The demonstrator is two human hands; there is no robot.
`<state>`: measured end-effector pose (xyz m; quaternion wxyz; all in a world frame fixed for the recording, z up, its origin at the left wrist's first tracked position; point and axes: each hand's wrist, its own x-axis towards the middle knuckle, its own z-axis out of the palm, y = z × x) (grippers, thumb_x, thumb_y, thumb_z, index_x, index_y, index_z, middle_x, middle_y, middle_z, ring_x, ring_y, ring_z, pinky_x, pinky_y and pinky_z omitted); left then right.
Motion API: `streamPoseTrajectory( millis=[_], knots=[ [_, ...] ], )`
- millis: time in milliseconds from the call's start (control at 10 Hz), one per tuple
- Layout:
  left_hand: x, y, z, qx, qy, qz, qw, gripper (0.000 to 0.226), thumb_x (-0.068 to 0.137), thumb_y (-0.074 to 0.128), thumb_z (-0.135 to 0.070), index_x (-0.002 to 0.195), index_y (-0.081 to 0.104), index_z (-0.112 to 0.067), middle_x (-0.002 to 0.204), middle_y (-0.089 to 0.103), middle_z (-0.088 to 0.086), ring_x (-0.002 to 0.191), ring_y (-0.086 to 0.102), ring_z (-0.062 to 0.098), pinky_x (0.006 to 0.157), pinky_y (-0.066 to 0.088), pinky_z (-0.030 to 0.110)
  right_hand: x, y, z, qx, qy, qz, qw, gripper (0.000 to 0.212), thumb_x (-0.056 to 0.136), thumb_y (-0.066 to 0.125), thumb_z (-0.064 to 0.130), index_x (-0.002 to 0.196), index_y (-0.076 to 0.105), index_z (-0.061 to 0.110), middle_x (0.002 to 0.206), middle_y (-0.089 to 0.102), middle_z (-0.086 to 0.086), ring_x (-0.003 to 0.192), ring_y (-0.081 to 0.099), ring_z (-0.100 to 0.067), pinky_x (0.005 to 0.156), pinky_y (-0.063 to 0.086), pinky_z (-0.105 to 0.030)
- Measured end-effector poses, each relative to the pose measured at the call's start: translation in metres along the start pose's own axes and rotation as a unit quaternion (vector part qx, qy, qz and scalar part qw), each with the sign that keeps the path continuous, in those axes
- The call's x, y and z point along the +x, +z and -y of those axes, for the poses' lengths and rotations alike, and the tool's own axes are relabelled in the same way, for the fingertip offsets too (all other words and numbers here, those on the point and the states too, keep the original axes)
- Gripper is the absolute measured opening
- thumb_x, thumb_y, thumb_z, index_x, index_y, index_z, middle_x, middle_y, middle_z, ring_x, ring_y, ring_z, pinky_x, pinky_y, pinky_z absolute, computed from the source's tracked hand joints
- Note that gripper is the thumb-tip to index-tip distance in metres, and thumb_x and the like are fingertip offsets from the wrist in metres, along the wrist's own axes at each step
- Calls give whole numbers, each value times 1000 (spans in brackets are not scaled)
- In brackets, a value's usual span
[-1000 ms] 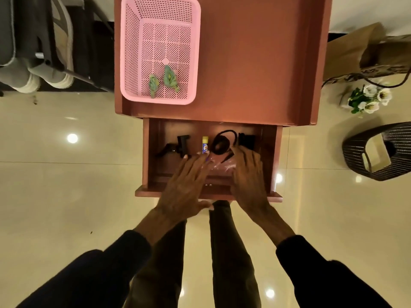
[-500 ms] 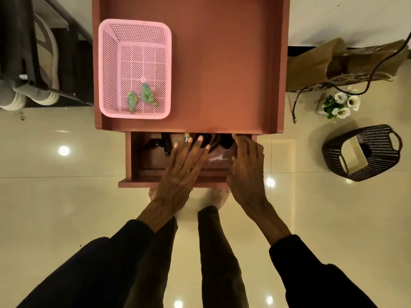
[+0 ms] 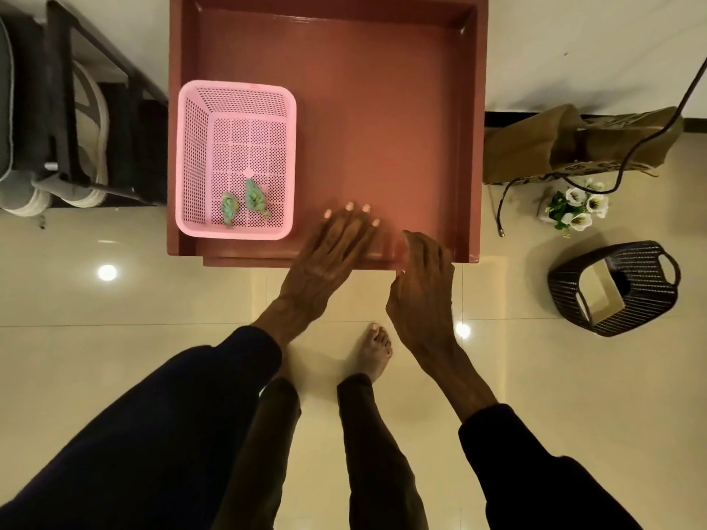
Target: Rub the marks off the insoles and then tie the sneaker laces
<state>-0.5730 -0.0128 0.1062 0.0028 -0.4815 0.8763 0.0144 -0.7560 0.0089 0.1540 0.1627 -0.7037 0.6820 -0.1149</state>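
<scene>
Head camera looks straight down on a reddish-brown table (image 3: 382, 109) with a raised rim, and on the person who stands before it; the left hand (image 3: 329, 258) lies flat over the front edge of the table, its fingers (image 3: 357, 227) straight and a little spread, the tips resting on the table surface; the right hand (image 3: 421, 285) is just beside it at the same edge, the fingers close together and bent downward over the rim, and I cannot tell if they grip anything or only press; under the front edge a narrow strip of a drawer front (image 3: 248, 262) shows, almost flush with the table; on the left part of the table stands a pink basket (image 3: 193, 158) with perforated walls, and inside it, near its front wall, lie two small green things (image 3: 255, 197) side by side; the sneakers (image 3: 72, 185), grey with pale soles, are well apart from both hands, on a dark rack (image 3: 61, 109) at the far left; their laces and the insoles I cannot make out from here; both arms wear dark sleeves, and one bare foot (image 3: 373, 350) stands on the glossy cream floor (image 3: 114, 376) below the hands; to the right of the table lies a brown paper bag (image 3: 535, 147) against the wall, a black cable (image 3: 500, 212) hangs across it, a small bunch of white flowers (image 3: 577, 208) sits just in front, and a dark woven basket (image 3: 642, 262) stands nearer on the floor.
</scene>
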Motion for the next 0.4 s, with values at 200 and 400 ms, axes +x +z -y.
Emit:
streamPoseTrajectory(
  millis=[200, 400],
  knots=[
    [7, -8, 7, -3, 14, 17, 1000, 61, 102, 10, 10, 162, 3, -3, 168, 8, 22, 155, 12, 42, 119, 29, 54, 0, -2, 7, -34, -5, 18, 999, 59, 83, 68, -2, 140, 52, 1, 139, 57, -17, 127, 51, -35, 111, 38, -42],
    [-29, -93, 13, -132, -86, -50, 986, 65, 105, 48, -6, 160, 14, -1, 168, 11, 20, 157, 7, 37, 121, 24, 56, -7, -50, 60, -60, -36, 37, 997, 57, 89, 71, 10, 142, 51, 5, 144, 54, -15, 131, 50, -34, 110, 39, -43]
  ],
)
